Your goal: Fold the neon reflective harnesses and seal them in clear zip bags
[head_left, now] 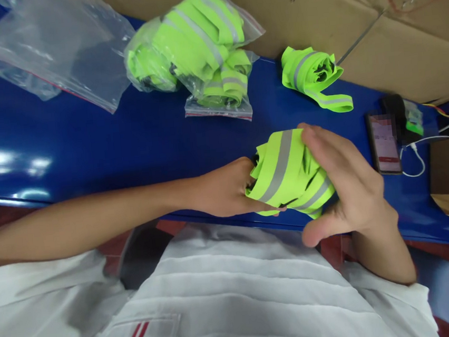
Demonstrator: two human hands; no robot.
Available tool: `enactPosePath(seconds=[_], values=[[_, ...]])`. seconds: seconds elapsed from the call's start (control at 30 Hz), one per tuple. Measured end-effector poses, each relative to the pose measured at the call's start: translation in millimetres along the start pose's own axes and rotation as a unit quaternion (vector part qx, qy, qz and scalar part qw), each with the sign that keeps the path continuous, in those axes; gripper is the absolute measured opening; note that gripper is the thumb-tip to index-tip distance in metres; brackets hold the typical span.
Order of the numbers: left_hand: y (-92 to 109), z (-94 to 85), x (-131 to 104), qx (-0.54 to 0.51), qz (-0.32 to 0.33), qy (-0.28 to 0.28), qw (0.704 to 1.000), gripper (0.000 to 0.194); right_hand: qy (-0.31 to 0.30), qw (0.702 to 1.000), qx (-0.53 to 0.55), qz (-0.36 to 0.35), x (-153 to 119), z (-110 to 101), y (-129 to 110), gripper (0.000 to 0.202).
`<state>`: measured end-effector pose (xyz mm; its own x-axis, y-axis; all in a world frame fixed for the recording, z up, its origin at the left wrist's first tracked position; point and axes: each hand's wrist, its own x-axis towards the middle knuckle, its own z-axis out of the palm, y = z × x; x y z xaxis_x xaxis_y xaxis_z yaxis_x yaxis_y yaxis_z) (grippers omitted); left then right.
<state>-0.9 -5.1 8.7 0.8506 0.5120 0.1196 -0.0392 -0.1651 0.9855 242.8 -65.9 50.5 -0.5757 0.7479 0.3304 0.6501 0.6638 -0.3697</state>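
The left hand (226,189) grips one end of the lime strap bundle (288,167) above the near edge of the blue table (127,151), forearm stretched along that edge. The right hand (351,183) cups the other end loosely, thumb spread from curved fingers; bagged bundles (199,30) lie toward the table's far side.

Indoor light, moderate; white glare streaks on blue table (107,153), far left; faint sheen on clear plastic bag (56,36); soft shading in folds of white garment (241,299); top right corner dim; right hand (353,182) slightly soft; wide-angle stretch toward edges; phone screen (386,147) lit, partly pixelated; fine detail smeared
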Motion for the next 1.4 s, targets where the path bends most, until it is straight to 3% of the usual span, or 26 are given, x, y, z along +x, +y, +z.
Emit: enactPosePath(seconds=[0.17, 0.3, 0.5, 0.63, 0.77, 0.9, 1.07, 1.27, 1.4], values=[[-7, 1.1, 3, 0.017, -0.024, 0.023, 0.999, 0.019, -0.05, 0.998, -0.001, 0.034, 10, 4, -2, 0.116], [-12, -3.7, 3, 0.09, -0.031, 0.018, 0.995, 0.022, -0.021, 0.999, -0.001, 0.041, 12, 16, -4, 0.108], [-19, 3.2, 2, 0.219, 0.009, 0.007, 0.976, 0.026, 0.023, 0.991, 0.028, 0.129, 12, 41, -13, 0.1], [-8, 8.0, 3, 0.115, -0.047, 0.026, 0.992, 0.027, 0.073, 0.986, 0.064, 0.135, 17, 39, -11, 0.071], [4, 0.4, 9, -0.018, -0.128, -0.027, 0.991, 0.024, 0.088, 0.97, 0.119, 0.192, 18, 28, -8, 0.062], [1, -7.6, 13, -0.07, -0.191, -0.058, 0.977, 0.033, 0.094, 0.952, 0.183, 0.228, 17, 26, -4, 0.053], [1, -11.7, 14, -0.058, -0.201, -0.048, 0.977, 0.041, 0.087, 0.925, 0.285, 0.237, 16, 28, 5, 0.044], [-3, -14.5, 12, -0.025, -0.172, -0.034, 0.984, 0.049, 0.043, 0.886, 0.385, 0.254, 11, 32, 7, 0.054], [-13, -10.1, 10, -0.043, -0.112, 0.044, 0.992, 0.084, 0.003, 0.883, 0.389, 0.261, 12, 38, 4, 0.071]])
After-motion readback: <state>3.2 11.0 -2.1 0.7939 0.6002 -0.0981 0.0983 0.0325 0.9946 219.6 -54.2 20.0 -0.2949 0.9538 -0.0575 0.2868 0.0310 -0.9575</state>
